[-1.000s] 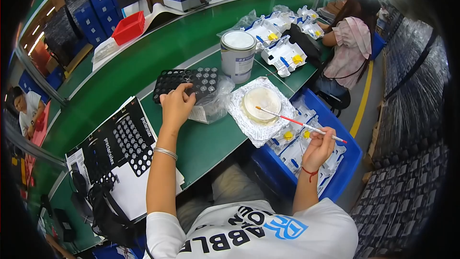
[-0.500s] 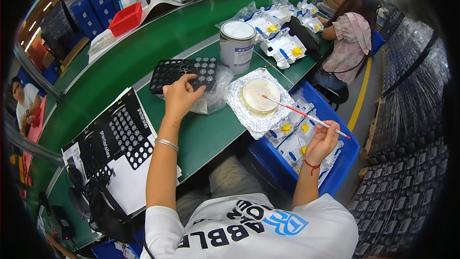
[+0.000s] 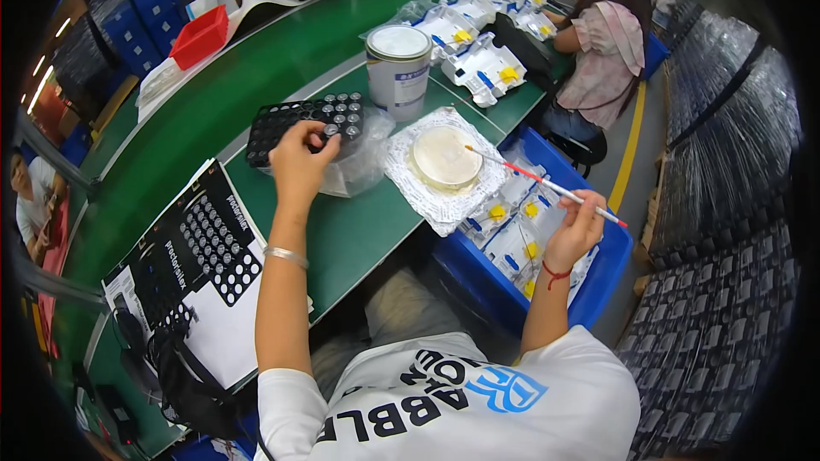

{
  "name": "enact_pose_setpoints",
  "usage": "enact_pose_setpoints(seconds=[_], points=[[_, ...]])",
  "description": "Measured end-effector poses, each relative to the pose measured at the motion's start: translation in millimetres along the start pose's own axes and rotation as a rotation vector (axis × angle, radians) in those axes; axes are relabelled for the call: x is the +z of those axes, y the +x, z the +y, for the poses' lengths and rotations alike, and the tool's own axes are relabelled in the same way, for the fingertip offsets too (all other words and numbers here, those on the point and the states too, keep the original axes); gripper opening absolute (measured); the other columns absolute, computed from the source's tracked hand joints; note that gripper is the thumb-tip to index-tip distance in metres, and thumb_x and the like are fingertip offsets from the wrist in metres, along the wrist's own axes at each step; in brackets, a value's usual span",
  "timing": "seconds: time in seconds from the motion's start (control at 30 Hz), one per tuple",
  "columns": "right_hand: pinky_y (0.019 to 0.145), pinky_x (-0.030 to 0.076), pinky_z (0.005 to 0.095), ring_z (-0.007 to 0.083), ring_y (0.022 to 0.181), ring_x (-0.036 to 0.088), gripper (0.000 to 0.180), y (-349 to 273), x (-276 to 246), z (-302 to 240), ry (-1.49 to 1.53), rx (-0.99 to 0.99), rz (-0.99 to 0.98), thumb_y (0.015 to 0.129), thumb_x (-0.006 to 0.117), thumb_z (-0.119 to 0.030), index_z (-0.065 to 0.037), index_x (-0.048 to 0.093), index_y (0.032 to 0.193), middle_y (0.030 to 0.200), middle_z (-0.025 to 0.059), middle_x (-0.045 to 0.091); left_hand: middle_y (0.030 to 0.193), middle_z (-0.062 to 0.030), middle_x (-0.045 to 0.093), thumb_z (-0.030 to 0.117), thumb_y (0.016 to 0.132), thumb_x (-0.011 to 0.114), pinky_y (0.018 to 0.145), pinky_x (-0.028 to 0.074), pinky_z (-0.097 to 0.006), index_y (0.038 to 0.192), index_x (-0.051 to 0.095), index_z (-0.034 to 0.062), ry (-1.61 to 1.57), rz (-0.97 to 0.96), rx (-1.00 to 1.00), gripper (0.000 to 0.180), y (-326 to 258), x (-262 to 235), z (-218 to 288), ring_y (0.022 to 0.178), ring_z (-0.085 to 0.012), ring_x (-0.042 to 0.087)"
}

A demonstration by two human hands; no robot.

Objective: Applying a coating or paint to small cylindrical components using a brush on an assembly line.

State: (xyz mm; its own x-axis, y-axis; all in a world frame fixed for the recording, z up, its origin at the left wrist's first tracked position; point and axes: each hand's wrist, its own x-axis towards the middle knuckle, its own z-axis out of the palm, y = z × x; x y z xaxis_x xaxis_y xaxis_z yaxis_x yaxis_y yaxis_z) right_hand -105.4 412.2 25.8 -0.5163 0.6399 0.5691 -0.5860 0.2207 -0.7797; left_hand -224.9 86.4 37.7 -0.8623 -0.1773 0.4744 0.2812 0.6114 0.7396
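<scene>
On the green worktop (image 3: 342, 239), the left hand (image 3: 299, 160) reaches to the black tray (image 3: 303, 124), fingers pinched on a small round cap at its near edge; more grey caps fill the tray's right cells, the left ones look bare. The right hand (image 3: 576, 226) grips a thin red-and-white brush (image 3: 547, 183), its tip over the shallow dish (image 3: 444, 158) of pale paste on foil. A lidded white tin (image 3: 398, 60) stands beyond. The blue bin (image 3: 547, 265) at right holds bagged parts.
</scene>
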Motion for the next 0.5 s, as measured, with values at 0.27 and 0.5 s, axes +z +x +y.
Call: enact_pose_setpoints(seconds=[0.27,0.5], points=[[0.059,0.042,0.0227,0.0116,0.064,0.054,0.018,5,2,2,-0.272,-0.159,-0.19,0.088,0.047,-0.013,0.0,0.055,0.079,0.071,0.0064,0.055,0.082,-0.0054,0.055,-0.003,0.064,0.064,0.07,0.043,-0.023,0.079,0.052,0.0001,-0.323,0.074,0.071,0.02,-64,-54,40,0.071,-0.011,0.051],[0.06,0.042,0.0208,0.0105,0.066,0.054,0.021,5,13,10,-0.467,-0.209,-0.377,0.09,0.046,-0.019,-0.002,0.056,0.08,0.072,0.0061,0.057,0.086,-0.008,0.056,-0.008,0.064,0.063,0.069,0.041,-0.021,0.081,0.05,0.0011,-0.408,0.054,-0.179,0.023,-136,-88,21,0.07,-0.0091,0.048]])
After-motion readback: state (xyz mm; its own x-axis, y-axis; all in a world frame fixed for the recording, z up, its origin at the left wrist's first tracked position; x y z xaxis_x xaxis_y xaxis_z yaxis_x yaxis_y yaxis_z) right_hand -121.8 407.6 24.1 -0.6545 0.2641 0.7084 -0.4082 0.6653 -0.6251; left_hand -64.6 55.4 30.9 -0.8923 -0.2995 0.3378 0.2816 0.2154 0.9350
